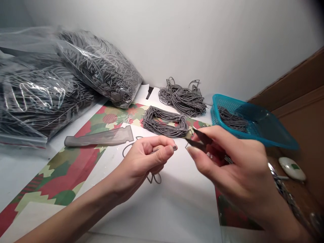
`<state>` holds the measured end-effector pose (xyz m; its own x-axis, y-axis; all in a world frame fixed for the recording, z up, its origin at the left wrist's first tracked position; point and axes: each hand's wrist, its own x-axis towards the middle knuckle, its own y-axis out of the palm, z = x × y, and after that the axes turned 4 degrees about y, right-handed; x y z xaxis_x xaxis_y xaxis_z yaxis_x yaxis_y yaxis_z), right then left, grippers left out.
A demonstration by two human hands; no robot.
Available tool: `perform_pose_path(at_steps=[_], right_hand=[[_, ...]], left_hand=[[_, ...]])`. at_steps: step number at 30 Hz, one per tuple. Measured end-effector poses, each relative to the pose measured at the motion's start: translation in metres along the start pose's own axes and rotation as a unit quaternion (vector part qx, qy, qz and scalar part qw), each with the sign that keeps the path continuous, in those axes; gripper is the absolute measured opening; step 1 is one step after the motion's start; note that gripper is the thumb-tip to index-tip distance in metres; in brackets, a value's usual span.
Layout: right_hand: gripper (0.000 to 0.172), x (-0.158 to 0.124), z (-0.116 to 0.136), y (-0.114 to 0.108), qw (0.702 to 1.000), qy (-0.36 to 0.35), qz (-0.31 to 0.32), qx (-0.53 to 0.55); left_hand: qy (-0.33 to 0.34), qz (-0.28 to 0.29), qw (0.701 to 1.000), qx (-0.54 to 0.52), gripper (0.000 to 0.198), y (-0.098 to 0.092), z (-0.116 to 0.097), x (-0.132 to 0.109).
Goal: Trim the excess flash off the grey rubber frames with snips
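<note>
My left hand (144,165) is curled, with a thin grey cord (157,149) pinched in its fingers. Its fingertips point towards the dark blades of small black snips (196,141), which my right hand (227,162) grips. The blades sit just right of my left fingertips, with a small gap between. A bundle of grey looped cord (165,122) lies beyond both hands on patterned wrapping paper (76,168). Loose grey loops (154,178) lie partly under my left hand.
Two clear zip bags (98,64) packed with grey cord lie at the back left. A looser cord pile (182,99) sits against the white wall. A teal plastic basket (253,118) holds more cord at right. A flat grey strip (98,136) lies left; a white oval object (292,168) sits on brown cardboard.
</note>
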<state>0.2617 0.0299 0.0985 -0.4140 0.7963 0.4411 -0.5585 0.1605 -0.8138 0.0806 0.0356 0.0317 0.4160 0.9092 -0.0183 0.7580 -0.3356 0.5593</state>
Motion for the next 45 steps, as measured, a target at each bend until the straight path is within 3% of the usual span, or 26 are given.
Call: perform_pose_path(at_steps=[4, 14, 24, 30, 39, 45], right_hand=[[0.012, 0.002, 0.0, -0.001, 0.997, 0.052, -0.006, 0.063], [0.04, -0.008, 0.002, 0.001, 0.984, 0.026, 0.061, 0.164], [0.038, -0.006, 0.003, 0.002, 0.981, 0.016, 0.059, 0.185], [0.046, -0.007, 0.0, 0.002, 0.978, 0.018, 0.079, 0.193], [0.034, -0.005, -0.002, 0.0, 0.976, 0.016, 0.121, 0.178], [0.036, -0.002, -0.003, -0.001, 0.977, -0.008, 0.125, 0.171]], left_hand=[[-0.003, 0.004, 1.0, -0.009, 0.026, -0.001, -0.001, -0.001], [-0.045, 0.0, 0.997, 0.058, 0.044, 0.001, -0.002, 0.0], [-0.055, -0.004, 0.994, 0.09, 0.043, 0.001, -0.003, -0.001], [-0.051, -0.005, 0.993, 0.111, 0.043, 0.0, -0.003, -0.002], [-0.031, 0.014, 0.995, 0.094, 0.036, -0.003, 0.0, 0.001], [-0.035, 0.033, 0.995, 0.089, 0.026, -0.004, -0.003, 0.0]])
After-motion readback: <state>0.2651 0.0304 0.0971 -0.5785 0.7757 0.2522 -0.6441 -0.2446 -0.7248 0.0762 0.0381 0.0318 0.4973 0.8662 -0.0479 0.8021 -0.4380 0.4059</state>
